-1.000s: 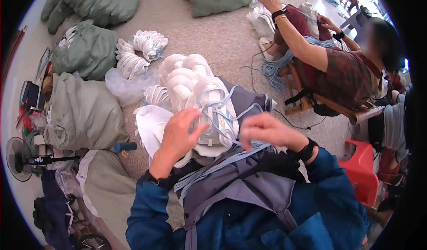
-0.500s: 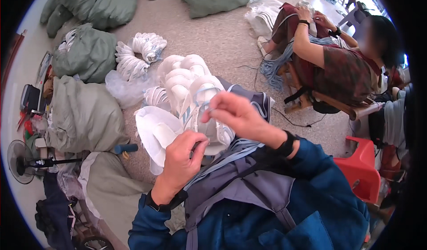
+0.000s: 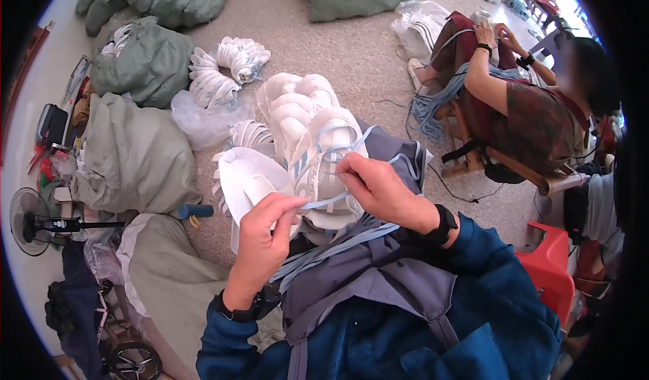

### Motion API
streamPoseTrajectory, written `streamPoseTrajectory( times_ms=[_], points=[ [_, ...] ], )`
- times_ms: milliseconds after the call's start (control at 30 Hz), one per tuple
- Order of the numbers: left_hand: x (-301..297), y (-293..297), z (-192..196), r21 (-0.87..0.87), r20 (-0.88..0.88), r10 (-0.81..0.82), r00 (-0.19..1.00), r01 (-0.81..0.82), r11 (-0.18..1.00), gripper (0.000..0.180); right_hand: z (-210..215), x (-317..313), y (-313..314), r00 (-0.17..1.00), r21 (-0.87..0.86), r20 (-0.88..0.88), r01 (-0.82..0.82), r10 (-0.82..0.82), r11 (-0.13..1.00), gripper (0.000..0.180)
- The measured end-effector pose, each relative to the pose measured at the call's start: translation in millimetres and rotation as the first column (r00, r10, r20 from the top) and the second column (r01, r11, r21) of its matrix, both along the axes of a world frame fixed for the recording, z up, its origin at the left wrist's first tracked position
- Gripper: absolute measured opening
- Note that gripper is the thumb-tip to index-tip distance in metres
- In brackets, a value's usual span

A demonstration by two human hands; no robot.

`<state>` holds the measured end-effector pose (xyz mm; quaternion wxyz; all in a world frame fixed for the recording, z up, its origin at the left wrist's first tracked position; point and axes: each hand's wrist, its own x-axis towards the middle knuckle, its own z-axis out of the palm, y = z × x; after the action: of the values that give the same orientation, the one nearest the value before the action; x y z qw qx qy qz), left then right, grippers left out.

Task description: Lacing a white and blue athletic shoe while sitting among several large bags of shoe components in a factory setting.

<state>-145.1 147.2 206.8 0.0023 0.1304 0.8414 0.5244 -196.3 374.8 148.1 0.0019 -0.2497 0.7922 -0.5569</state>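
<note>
A white shoe upper with light blue lacing lies in front of me, its lace looping out at the top. My left hand pinches a light blue shoelace beside its lower part; the lace stretches across toward my right hand. My right hand is closed, fingertips pinched at the lacing on the upper's right side, partly hiding it. More white uppers are stacked just behind and to the left. A white upper with a wide opening lies beside my left hand. Loose blue laces rest across my lap.
Green cloth sacks line the left, near a small fan and a blue cylinder. Rings of white uppers lie on the floor. At right, a co-worker sits on a wooden chair; a red stool stands nearer.
My left hand has drawn the lace out leftward, away from the upper. My right hand has moved slightly right and down, from above the upper to its right side. The view has shifted a little.
</note>
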Motion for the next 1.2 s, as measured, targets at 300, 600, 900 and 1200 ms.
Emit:
streamPoseTrajectory(
  times_ms=[300, 600, 900, 1200],
  points=[
    [-9, 16, -11, -0.051, 0.126, -0.061, 0.99, 0.068, 0.996, 0.026, 8, 8, -23, 0.997, -0.107, -0.017, -0.081, 0.08, 0.991, 0.008],
    [-14, 18, -19, -0.023, 0.111, -0.044, 0.993, 0.047, 0.999, 0.013, 4, 10, -22, 0.995, -0.139, 0.014, -0.099, 0.102, 0.985, 0.01],
    [-19, 31, -52, -0.309, -0.235, 0.041, 0.971, -0.114, 0.944, 0.045, 14, -9, 10, 0.993, -0.176, 0.113, -0.024, 0.044, 0.984, 0.008],
    [-42, 69, -134, -0.569, -0.266, 0.154, 0.952, -0.284, 0.772, 0.095, 78, 49, -2, 0.862, -0.253, 0.202, -0.412, 0.464, 0.875, 0.008]
  ],
)
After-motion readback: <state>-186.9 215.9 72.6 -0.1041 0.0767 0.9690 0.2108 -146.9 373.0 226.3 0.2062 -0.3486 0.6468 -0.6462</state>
